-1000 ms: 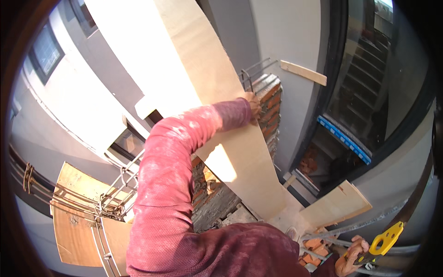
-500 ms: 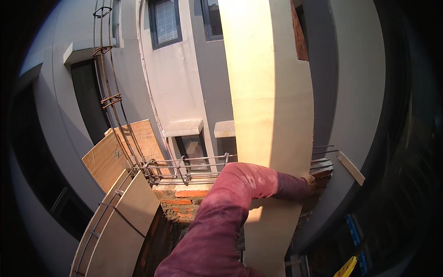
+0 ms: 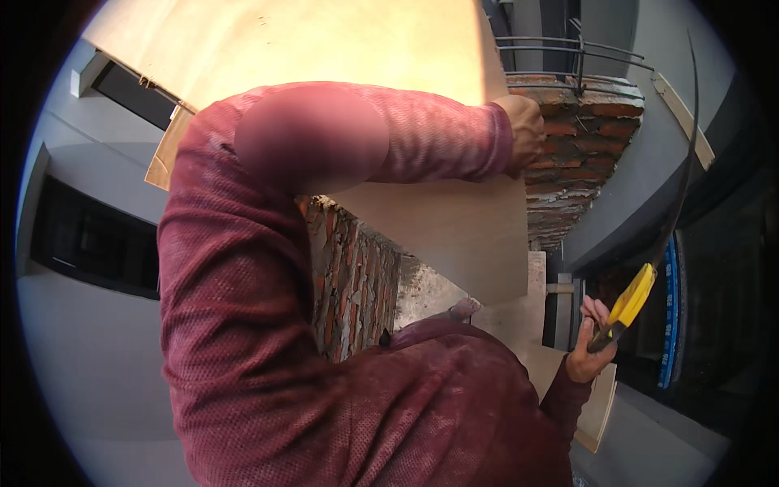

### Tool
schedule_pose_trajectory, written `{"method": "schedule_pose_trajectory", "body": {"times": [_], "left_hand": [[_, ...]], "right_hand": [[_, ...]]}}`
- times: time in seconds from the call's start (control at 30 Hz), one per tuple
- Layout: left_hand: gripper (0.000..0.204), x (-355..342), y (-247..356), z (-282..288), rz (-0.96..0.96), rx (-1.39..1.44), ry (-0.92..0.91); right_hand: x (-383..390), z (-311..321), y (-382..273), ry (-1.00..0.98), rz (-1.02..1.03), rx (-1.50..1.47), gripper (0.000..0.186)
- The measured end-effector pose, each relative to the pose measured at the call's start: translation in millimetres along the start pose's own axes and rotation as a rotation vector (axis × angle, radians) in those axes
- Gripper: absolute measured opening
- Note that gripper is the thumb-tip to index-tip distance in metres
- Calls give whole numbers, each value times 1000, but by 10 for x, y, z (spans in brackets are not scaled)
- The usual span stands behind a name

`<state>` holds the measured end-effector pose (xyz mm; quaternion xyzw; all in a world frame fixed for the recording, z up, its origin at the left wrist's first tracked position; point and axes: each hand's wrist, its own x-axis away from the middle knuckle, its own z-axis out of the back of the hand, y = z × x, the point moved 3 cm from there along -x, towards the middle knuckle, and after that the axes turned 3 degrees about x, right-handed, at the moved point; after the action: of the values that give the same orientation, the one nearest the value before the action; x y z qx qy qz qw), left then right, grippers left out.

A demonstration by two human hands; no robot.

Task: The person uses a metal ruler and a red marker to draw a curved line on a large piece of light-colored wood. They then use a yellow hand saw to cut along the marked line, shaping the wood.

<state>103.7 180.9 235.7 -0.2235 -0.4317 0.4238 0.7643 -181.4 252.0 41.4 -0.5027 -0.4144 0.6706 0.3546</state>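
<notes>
My left hand (image 3: 523, 134) is closed round the right edge of a long pale plywood board (image 3: 430, 235), with my sleeved forearm lying across its face. Sunlight falls on the upper part of the board. Low at the right, my right hand (image 3: 591, 349) holds a hand saw (image 3: 631, 300) by its yellow and black handle, its long thin blade pointing upward, apart from the board.
A red brick wall (image 3: 580, 134) with protruding rebar (image 3: 580, 61) stands beyond my left hand. Another brick wall (image 3: 345, 276) runs below my arm. A thin wood strip (image 3: 682, 118), a dark glazed opening with a blue strip (image 3: 669, 316) and grey walls with dark windows (image 3: 89, 235) surround me.
The view has swung sharply as my head moved, now looking down the board. My left hand stays at the board's edge. The saw in my right hand now points more upright in the picture.
</notes>
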Motion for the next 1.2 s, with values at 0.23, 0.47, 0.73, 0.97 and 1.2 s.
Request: {"method": "schedule_pose_trajectory", "body": {"times": [0.23, 0.47, 0.73, 0.97, 1.2], "left_hand": [[47, 1015, 75, -88, 229, 233, 68], [39, 1444, 470, 531, 301, 342, 37], [43, 1945, 951, 282, 435, 549, -52], [52, 2413, 783, 156, 550, 626, 10], [60, 3380, 555, 71, 741, 518, 146]], "right_hand": [[-157, -1047, 789, -129, -8, 82, 46], [-102, -1236, 980, -50, 172, 55, 36], [182, -989, 808, -245, 426, 177, 54], [159, -1087, 388, -143, 535, 192, 51], [-84, -1524, -477, -158, 626, 213, 52]]}}
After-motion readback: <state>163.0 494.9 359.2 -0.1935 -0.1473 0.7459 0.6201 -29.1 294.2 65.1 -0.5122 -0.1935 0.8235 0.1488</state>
